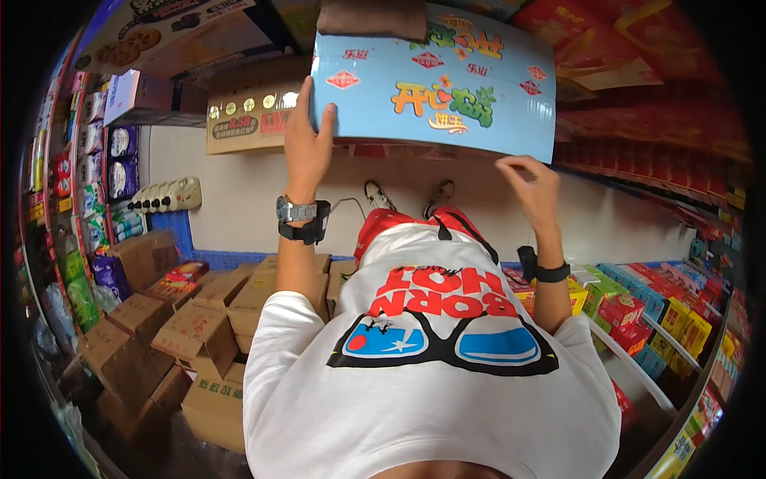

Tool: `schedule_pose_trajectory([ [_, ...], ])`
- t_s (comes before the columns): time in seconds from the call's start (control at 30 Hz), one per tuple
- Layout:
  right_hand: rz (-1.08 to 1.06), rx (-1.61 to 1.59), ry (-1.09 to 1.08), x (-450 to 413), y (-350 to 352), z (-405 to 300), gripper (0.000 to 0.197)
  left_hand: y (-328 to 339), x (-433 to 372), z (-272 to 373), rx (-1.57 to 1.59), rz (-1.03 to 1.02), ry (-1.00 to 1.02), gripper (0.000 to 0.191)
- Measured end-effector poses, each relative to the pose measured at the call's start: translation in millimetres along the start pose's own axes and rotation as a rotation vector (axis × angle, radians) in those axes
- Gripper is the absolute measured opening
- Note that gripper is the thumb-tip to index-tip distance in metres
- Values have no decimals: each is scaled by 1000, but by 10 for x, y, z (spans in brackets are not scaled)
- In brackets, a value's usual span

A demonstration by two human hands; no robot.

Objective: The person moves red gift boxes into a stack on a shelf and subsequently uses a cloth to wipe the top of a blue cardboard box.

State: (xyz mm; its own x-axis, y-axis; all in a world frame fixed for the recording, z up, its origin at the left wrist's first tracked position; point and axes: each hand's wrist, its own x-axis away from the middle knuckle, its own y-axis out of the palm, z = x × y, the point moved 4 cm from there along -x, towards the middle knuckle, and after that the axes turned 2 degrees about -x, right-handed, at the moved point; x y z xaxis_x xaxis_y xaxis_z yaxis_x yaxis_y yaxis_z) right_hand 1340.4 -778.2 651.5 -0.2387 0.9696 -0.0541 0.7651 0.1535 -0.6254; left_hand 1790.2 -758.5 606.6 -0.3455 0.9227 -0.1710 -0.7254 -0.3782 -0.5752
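A light-blue printed cardboard carton is in front of me at the top of the view. My left hand holds its left edge, the thumb on the printed face and the fingers along the side. Close by the carton's lower right corner is my right hand, its fingers bent and the thumb near the index finger. Whether it touches the carton or pinches anything is hard to see. Over the carton's far edge lies a dark brown piece, possibly cloth or cardboard.
A brown carton sits left of the blue one. Stacked brown cartons fill the lower left. Shelves of packets line the left, beside jugs on the floor. Boxed goods lie at right, below red packages.
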Motion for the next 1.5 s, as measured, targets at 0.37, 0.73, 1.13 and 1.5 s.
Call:
schedule_pose_trajectory([
  [0.37, -560, -18, -432, 476, -270, 688, 19, 803, 1839, 95, -33, 79, -329, 46],
  [0.73, -271, -21, -921, 999, -1383, -476, 79, 2224, 2228, 3137, 885, -451, 268, 111],
  [1.13, -167, -105, -434, 95, -1468, 492, 87, 1551, 2039, 3987, 849, -720, 210, 125],
  [1.5, -803, -1595, 188, -153, 73, -1333, 109, 878, 821, 2653, -251, -278, 883, 80],
])
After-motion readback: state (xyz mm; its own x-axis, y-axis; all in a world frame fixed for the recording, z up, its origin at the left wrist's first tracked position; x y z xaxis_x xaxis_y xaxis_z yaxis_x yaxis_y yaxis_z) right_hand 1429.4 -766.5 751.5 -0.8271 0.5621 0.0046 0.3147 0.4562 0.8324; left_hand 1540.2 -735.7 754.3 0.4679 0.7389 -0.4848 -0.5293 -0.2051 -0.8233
